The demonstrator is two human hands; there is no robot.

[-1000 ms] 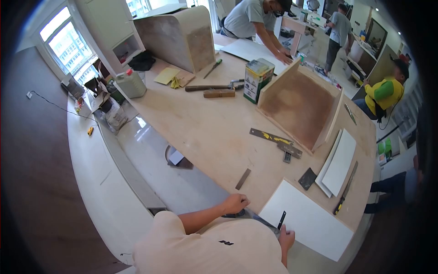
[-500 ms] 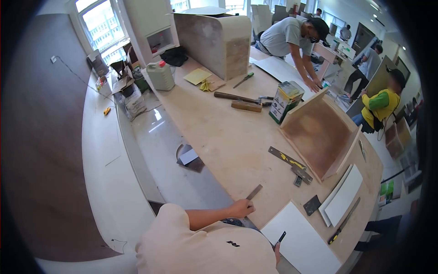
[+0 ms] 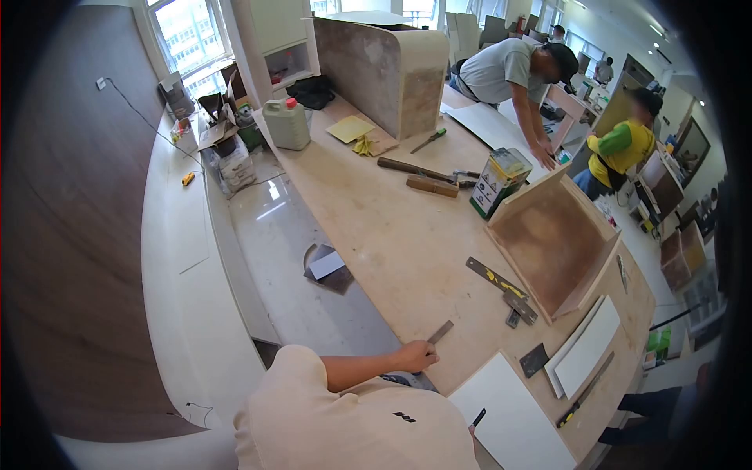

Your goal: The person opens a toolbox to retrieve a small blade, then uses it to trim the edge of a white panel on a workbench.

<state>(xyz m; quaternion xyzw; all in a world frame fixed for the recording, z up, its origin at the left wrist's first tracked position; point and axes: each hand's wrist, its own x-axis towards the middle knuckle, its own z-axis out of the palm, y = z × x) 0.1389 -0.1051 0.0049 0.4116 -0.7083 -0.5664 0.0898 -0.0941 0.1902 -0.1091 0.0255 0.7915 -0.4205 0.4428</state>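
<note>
Right hand (image 3: 471, 431): mostly behind shirt (image 3: 352, 419); only a bit of finger shows, at the black tool's lower end.
Black tool (image 3: 479, 417): lower end hidden, kind unclear.
Strip (image 3: 442, 332): near end under left hand (image 3: 417, 356), by table's (image 3: 368, 227) near-left edge; fingertips hidden, grip can't be confirmed.
White board (image 3: 509, 407): at table's near edge; part behind shirt, bottom corner cut by frame.
Can (image 3: 498, 184): label print too small to read.
Ruler (image 3: 496, 277): markings illegible.
Yellow-vest person (image 3: 627, 145): head blurred.
Dark trousers (image 3: 654, 403): off table's right edge, wearer lost in dark rim.
Far workers (image 3: 604, 70): too small to tell.
</note>
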